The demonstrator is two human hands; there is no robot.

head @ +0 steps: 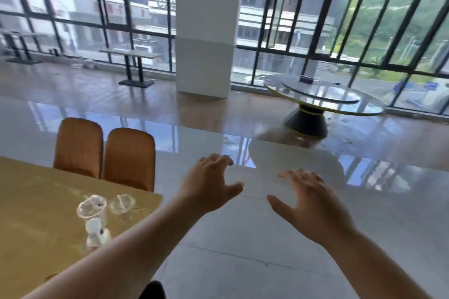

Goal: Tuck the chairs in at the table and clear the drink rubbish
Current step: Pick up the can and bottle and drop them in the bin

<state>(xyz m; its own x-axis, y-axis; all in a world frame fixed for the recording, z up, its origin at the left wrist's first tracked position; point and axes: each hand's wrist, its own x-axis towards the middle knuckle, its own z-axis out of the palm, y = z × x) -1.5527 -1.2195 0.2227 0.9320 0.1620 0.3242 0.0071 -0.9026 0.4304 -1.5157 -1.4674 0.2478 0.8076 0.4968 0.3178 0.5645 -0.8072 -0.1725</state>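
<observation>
Both the left hand [209,183] and right hand [308,201] are hovering spread and empty over the floor [243,262] (two plastic cups [92,209] are sitting on the table [36,201] beside two chairs [128,158]).

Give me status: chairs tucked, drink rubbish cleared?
Done, by the look of it: two orange chairs sit pushed against the far edge of the yellow table. In hand: nothing; left hand and right hand are open and empty above the floor. Left: two clear plastic cups and a small bottle on the table. Other chairs are out of view.
</observation>
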